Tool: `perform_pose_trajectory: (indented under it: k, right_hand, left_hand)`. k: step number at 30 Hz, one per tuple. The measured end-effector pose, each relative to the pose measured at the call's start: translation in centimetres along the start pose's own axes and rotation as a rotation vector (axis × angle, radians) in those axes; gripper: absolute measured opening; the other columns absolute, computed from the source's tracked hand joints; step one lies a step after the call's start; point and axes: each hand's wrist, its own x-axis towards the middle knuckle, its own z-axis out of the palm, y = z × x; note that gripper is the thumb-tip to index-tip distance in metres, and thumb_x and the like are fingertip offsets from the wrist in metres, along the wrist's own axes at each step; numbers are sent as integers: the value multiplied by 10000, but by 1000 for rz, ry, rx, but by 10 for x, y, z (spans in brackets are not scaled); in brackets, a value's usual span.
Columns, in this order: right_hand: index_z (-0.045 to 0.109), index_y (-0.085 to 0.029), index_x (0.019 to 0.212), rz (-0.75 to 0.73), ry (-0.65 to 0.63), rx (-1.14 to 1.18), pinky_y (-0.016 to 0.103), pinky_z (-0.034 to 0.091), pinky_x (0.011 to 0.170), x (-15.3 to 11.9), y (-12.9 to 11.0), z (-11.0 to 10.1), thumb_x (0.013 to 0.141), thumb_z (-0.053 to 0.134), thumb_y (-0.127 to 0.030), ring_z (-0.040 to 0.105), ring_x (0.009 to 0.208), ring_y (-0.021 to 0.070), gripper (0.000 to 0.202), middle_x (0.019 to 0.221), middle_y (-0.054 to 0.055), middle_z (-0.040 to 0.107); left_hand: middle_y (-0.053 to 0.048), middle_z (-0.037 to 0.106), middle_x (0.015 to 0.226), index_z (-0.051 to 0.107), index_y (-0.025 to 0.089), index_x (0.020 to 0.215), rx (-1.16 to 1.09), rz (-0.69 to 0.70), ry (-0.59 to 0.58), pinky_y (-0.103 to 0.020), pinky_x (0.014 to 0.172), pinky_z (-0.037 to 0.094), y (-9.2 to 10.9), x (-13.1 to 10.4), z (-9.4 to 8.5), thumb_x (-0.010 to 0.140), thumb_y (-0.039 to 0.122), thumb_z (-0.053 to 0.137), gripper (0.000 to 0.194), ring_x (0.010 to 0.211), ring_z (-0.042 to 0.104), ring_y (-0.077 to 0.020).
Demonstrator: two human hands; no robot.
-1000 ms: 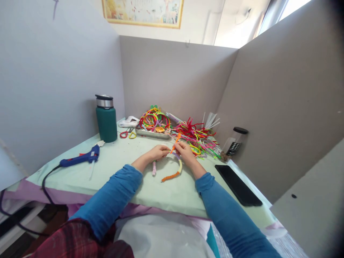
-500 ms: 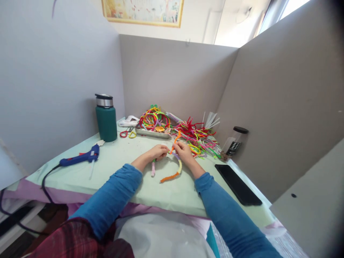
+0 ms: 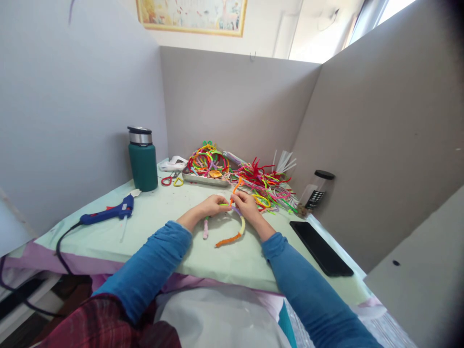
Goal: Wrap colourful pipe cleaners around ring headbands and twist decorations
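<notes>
Right now, the fingers of the left hand [image 3: 212,206] are pinching a curved, fuzzy band in pink, green, purple, pale yellow and orange [image 3: 242,224] near the top of its arch. The fingers of the right hand [image 3: 247,205] are closing together on a thin bright-orange fuzzy strip [image 3: 237,186], just beside the band's purple stretch. The strip is crossing the band between the two sets of fingertips; whether it is wrapping around it, one cannot tell.

The band is arching beneath and between the hands, its open side facing the wearer. Its pink end is pointing toward the wearer below the left hand, while its orange end is curving inward and pointing left. The strip's long axis is running away from the wearer, its far end leaning slightly right.

Farther out, a shallow silver metal tray [image 3: 213,183] is holding coloured fuzzy rings, and a tangled heap of bright fuzzy stems [image 3: 259,174] is lying beside it. Scissors with red and yellow handles [image 3: 166,181] are resting left of the tray. A dark green bottle [image 3: 143,166] is standing behind a blue glue gun [image 3: 108,213], and a flat black phone [image 3: 321,249] is lying at the right of the pale-green-covered desk [image 3: 250,266].
</notes>
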Motion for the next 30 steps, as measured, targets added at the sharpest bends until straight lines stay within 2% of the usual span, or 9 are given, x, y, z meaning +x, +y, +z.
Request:
perform_pose_trajectory:
  k: [7, 14, 20, 25, 30]
  right_hand:
    - [576, -192, 663, -6, -5, 16, 251, 336, 527, -1, -4, 1, 784, 561, -417, 410, 526, 120, 256, 547, -34, 467]
    - [604, -188, 669, -4, -2, 17, 251, 343, 532, -1, -6, 1, 778, 568, -404, 410, 525, 116, 245, 552, -29, 478]
    - [602, -187, 678, 6, -7, 49, 247, 341, 521, 1, 1, 2, 787, 567, -441, 413, 519, 113, 279, 556, -32, 487]
    - [579, -192, 662, 27, -24, 74, 241, 323, 493, 2, 5, 2, 775, 585, -483, 412, 507, 112, 312, 540, -35, 477]
    - [544, -194, 632, 48, 6, 117, 243, 326, 462, 4, 5, -1, 814, 512, -543, 407, 456, 102, 395, 532, -24, 496]
  left_hand:
    - [65, 434, 502, 626, 122, 774, 33, 17, 40, -211, 428, 247, 3, -2, 0, 608, 530, 707, 449, 438, 337, -61]
    - [25, 525, 601, 631, 115, 728, 104, 88, 35, -220, 505, 316, -3, 3, -1, 622, 512, 663, 412, 535, 416, -90]
    - [21, 514, 613, 627, 115, 728, 100, 141, 10, -217, 532, 318, -3, 2, -1, 659, 496, 622, 387, 561, 407, -95]
    - [29, 485, 578, 652, 114, 727, 99, 132, -2, -213, 505, 282, -2, 1, -1, 668, 494, 627, 385, 538, 367, -86]
    - [29, 476, 575, 658, 115, 691, 97, 134, -12, -215, 502, 272, 2, -1, -2, 651, 514, 644, 401, 542, 349, -84]
